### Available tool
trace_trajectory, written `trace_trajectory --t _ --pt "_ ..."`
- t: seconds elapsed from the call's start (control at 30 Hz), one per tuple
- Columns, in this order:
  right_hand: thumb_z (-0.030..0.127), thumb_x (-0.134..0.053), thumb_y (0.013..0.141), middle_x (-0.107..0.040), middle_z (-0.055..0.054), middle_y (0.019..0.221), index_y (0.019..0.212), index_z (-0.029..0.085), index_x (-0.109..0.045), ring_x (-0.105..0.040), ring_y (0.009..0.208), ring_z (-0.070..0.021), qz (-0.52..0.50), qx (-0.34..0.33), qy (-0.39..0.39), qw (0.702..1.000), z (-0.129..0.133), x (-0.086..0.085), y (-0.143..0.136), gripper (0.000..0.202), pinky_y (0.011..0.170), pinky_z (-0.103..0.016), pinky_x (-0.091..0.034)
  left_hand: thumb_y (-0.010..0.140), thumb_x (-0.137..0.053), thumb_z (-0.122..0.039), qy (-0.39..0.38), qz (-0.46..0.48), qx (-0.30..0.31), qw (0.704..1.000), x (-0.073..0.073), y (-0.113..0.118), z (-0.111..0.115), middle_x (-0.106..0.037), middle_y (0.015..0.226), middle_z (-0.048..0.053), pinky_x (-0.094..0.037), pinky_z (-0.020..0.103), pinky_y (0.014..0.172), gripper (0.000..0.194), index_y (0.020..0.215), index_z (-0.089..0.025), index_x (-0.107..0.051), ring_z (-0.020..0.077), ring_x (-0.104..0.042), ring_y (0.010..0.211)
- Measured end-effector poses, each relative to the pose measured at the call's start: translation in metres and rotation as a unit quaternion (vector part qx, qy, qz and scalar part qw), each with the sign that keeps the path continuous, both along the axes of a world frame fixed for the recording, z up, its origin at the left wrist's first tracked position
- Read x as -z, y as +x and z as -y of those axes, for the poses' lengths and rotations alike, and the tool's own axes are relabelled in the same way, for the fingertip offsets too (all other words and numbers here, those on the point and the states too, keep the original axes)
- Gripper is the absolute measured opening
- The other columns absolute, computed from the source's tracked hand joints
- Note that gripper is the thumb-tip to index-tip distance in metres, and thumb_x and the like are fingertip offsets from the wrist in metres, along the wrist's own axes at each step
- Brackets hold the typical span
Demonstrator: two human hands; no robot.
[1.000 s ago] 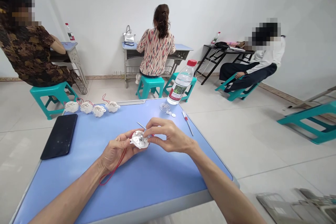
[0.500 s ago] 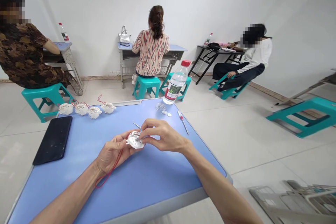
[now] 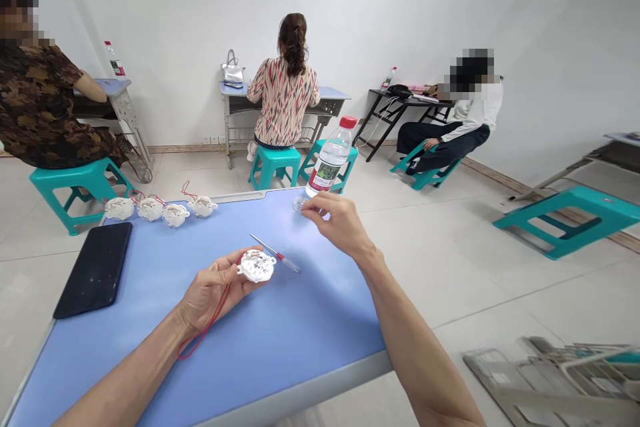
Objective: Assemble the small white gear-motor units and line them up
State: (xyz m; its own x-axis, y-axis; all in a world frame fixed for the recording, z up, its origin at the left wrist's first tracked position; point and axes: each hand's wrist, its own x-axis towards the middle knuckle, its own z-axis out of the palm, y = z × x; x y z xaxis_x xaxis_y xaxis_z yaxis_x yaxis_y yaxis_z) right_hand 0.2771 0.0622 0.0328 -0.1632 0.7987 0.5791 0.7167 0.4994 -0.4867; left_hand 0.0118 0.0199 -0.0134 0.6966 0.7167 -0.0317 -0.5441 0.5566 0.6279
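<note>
My left hand (image 3: 213, 283) holds a round white plastic part (image 3: 257, 266) with a red cord (image 3: 203, 333) hanging from it. Over the far side of the blue table (image 3: 300, 373), my right hand (image 3: 337, 220) has its thumb and fingertips pinched together beside a small clear dish (image 3: 299, 203); whatever is between them is too small to make out. A screwdriver (image 3: 280, 257) with a clear and red handle lies just beyond the held part. Several similar white parts (image 3: 175, 215) with red cords sit along the far left edge.
A black phone (image 3: 95, 267) lies at the table's left. A water bottle (image 3: 330, 157) with a red cap stands at the far edge. Three people sit on green stools beyond, one in a patterned blouse (image 3: 285, 100). Another green stool (image 3: 570, 220) stands at the right.
My right hand has left the white part and moved away and to the right, towards the clear dish. The screwdriver near the left hand is now uncovered. The whole view has shifted slightly.
</note>
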Motion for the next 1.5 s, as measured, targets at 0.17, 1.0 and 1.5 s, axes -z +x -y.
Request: trace_trajectory --t 0.17,1.0,1.5 --pt "0.016 -0.055 0.081 -0.07 -0.003 0.087 0.085 0.019 -0.07 -0.063 0.08 -0.0162 0.104 0.196 -0.133 0.966 -0.019 0.013 0.034 0.016 0.073 -0.026 -0.046 0.074 -0.065 -0.017 -0.004 -0.002 -0.006 1.0 0.004 -0.001 -0.001 -0.065 0.112 0.014 -0.038 0.038 0.102 0.049 0.122 -0.009 -0.06 0.024 -0.058 0.106" --pt "0.028 -0.061 0.078 -0.07 -0.008 0.095 0.094 0.02 -0.071 -0.061 0.091 -0.0216 0.233 0.259 -0.267 0.898 -0.034 0.04 0.035 0.02 0.066 -0.026 -0.04 0.073 -0.068 -0.017 -0.018 -0.007 -0.015 1.0 0.001 -0.001 -0.001 -0.065 0.111 0.014 -0.039 0.036 0.101 0.05 0.121 -0.007 -0.06 0.0238 -0.058 0.106" --pt "0.016 -0.055 0.076 -0.069 -0.011 0.088 0.09 0.016 -0.069 -0.063 0.086 -0.0235 0.228 0.248 -0.274 0.901 -0.029 0.035 0.027 0.02 0.066 -0.027 -0.038 0.072 -0.069 -0.018 -0.017 -0.009 -0.017 1.0 0.004 -0.001 -0.002 -0.066 0.111 0.014 -0.039 0.037 0.101 0.052 0.122 -0.006 -0.06 0.0242 -0.058 0.106"
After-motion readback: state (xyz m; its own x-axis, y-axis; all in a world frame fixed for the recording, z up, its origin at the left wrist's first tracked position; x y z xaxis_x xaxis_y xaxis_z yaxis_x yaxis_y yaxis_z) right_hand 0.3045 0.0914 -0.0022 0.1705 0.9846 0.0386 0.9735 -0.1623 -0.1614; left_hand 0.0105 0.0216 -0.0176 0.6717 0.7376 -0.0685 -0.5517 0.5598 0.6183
